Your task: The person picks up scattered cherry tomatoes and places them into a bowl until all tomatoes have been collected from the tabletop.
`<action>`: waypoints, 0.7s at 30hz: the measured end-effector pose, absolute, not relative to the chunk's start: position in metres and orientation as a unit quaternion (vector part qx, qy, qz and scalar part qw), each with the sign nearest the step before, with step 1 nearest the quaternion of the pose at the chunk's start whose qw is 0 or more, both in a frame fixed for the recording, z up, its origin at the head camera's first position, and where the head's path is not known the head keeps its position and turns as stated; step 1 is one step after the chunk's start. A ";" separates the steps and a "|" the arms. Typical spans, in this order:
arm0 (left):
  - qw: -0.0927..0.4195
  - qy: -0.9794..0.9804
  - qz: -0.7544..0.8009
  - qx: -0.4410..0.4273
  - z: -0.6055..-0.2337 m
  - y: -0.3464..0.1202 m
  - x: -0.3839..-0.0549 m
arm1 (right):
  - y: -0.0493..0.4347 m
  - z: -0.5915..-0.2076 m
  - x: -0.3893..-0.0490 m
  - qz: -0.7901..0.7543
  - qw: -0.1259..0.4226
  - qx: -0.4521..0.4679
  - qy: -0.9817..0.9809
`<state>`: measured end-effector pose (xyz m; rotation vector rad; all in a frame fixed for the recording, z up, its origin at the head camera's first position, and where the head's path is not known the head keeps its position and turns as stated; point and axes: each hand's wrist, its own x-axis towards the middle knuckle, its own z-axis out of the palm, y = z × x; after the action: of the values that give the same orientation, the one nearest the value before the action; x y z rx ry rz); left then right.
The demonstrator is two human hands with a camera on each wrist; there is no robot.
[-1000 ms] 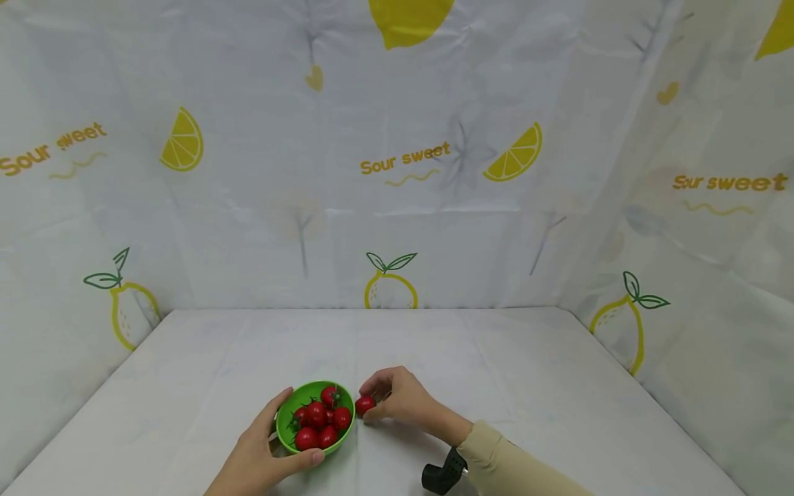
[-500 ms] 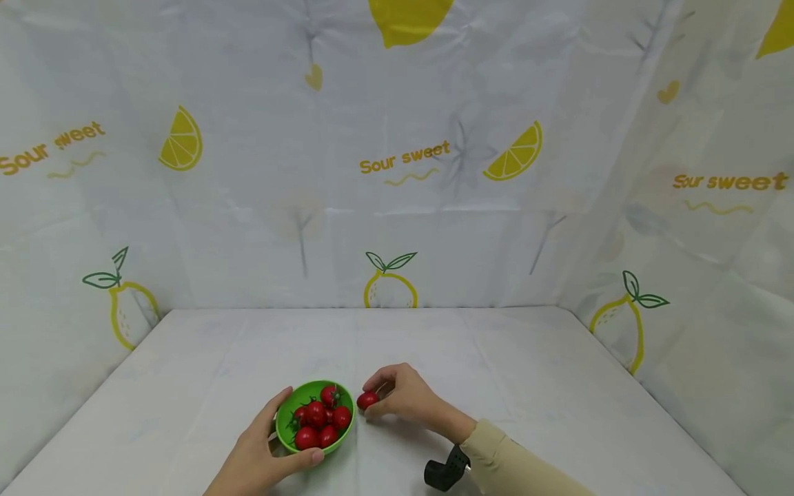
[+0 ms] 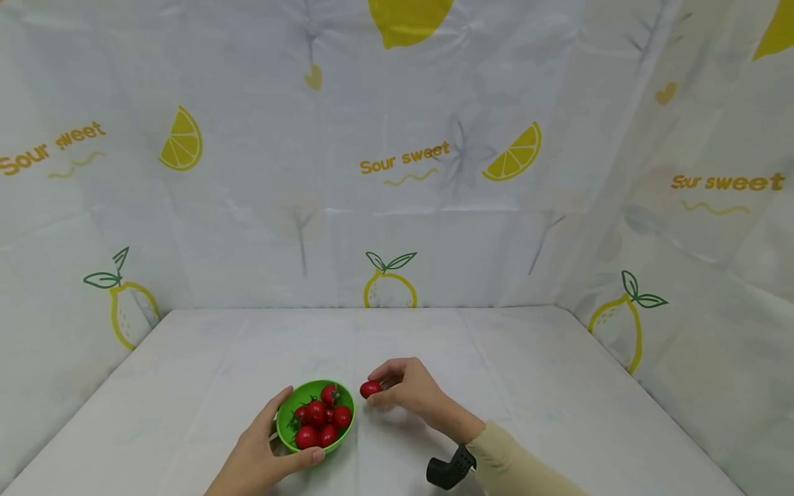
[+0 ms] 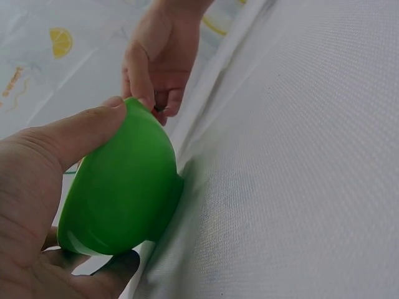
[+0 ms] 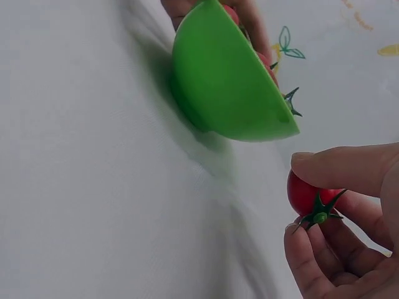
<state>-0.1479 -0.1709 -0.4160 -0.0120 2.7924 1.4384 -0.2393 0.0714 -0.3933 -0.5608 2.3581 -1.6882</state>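
Note:
A green bowl (image 3: 302, 395) with several red cherry tomatoes (image 3: 316, 414) in it stands on the white-covered table. My left hand (image 3: 260, 441) grips the bowl from its left, thumb at the near rim and fingers round the far side; the left wrist view shows the bowl's outer wall (image 4: 124, 187) between thumb and fingers. Just right of the bowl, my right hand (image 3: 412, 390) pinches a single cherry tomato (image 3: 370, 389) between thumb and fingers. In the right wrist view that tomato (image 5: 302, 192) shows its green stem end and is apart from the bowl.
White cloth covers the tabletop (image 3: 484, 358). Behind and at both sides rise white sheets (image 3: 248, 138) printed with lemons and words. A black device (image 3: 448, 472) sits at my right wrist, beside the beige sleeve (image 3: 521, 461).
My right hand, with the cherry tomato pinched in it, has moved slightly away from the bowl, rightward and toward the back. The left hand and bowl stay in place.

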 end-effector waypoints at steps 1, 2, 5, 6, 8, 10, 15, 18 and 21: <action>0.001 0.889 0.458 -0.004 -0.416 -0.170 -0.149 | 0.072 -0.397 -0.242 -0.574 0.090 -0.185 0.793; 0.002 0.889 0.459 -0.004 -0.416 -0.170 -0.149 | 0.073 -0.399 -0.245 -0.576 0.089 -0.180 0.792; 0.002 0.888 0.461 -0.002 -0.416 -0.170 -0.151 | 0.076 -0.398 -0.247 -0.584 0.081 -0.168 0.790; 0.003 0.887 0.462 -0.001 -0.416 -0.169 -0.151 | 0.077 -0.396 -0.246 -0.587 0.078 -0.163 0.789; 0.002 0.886 0.464 0.000 -0.416 -0.170 -0.152 | 0.078 -0.390 -0.244 -0.592 0.072 -0.156 0.788; 0.000 0.884 0.467 0.003 -0.416 -0.170 -0.152 | 0.078 -0.383 -0.241 -0.597 0.067 -0.151 0.785; -0.003 0.884 0.467 0.001 -0.417 -0.171 -0.151 | 0.075 -0.370 -0.230 -0.621 0.059 -0.155 0.766; 0.005 0.886 0.464 -0.010 -0.417 -0.172 -0.150 | 0.071 -0.365 -0.222 -0.635 0.060 -0.160 0.753; 0.013 0.886 0.462 -0.019 -0.417 -0.171 -0.149 | 0.066 -0.361 -0.215 -0.639 0.066 -0.169 0.747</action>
<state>-0.1495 -0.1714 -0.4166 -0.0599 2.7627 1.4405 -0.2147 0.0658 -0.3608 -0.5107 2.2542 -1.9283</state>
